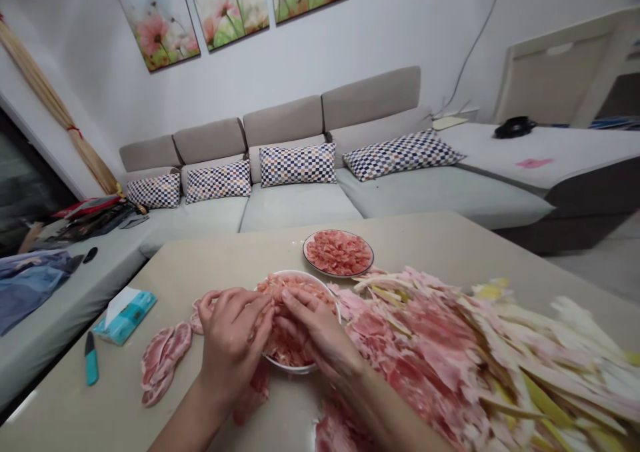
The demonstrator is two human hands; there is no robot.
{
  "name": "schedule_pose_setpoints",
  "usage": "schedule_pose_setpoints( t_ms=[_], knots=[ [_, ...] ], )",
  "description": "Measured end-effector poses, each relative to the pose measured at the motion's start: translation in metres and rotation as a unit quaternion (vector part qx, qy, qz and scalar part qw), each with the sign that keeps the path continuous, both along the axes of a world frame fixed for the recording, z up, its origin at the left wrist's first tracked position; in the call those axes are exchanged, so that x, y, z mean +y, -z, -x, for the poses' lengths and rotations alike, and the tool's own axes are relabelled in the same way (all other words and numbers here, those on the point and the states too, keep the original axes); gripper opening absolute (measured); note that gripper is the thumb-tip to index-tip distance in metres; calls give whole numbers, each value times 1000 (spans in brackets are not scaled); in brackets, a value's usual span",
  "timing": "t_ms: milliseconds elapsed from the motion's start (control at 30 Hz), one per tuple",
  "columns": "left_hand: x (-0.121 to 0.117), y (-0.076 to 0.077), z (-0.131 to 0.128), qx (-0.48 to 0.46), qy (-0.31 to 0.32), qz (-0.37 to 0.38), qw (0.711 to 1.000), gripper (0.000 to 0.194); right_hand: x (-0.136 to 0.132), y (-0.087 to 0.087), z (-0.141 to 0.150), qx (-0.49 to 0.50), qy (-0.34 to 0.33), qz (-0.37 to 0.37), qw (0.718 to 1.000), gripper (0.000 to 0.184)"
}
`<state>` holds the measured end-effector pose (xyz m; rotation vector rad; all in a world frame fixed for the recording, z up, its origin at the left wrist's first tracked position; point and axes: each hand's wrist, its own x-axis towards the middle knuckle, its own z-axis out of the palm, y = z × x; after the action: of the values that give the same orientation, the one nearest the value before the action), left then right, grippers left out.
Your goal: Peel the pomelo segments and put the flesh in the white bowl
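Both my hands meet over a white bowl (327, 297) full of pink peeled fruit flesh, at the table's middle front. My left hand (233, 339) curls its fingers around a small pink piece at the bowl's left rim. My right hand (315, 329) pinches the same spot from the right, fingers bent and pressed together. What exactly sits between the fingertips is hidden. A second plate (339, 252) heaped with pink flesh stands just behind the bowl.
A big heap of pink, white and yellow peels (475, 352) covers the table's right side. Pink peel pieces (163, 362) lie at left, near a teal knife (91, 359) and a tissue pack (125, 313). A grey sofa (300, 199) with checked cushions stands behind.
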<state>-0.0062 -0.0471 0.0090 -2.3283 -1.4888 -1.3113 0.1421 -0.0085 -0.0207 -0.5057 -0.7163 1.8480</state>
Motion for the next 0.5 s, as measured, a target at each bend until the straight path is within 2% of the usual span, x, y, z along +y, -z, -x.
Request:
schedule_pose_setpoints(
  t_ms=[233,367,500],
  knots=[
    [2,1,2,63,-21,-19,998,25,0,1,1,-54,29,-35,998,34],
    [3,0,2,67,-19,-12,998,23,0,1,-2,-58,1,-54,997,33],
    [6,-5,7,30,-25,-24,999,20,1,2,-5,-47,-31,-33,998,34]
  ],
)
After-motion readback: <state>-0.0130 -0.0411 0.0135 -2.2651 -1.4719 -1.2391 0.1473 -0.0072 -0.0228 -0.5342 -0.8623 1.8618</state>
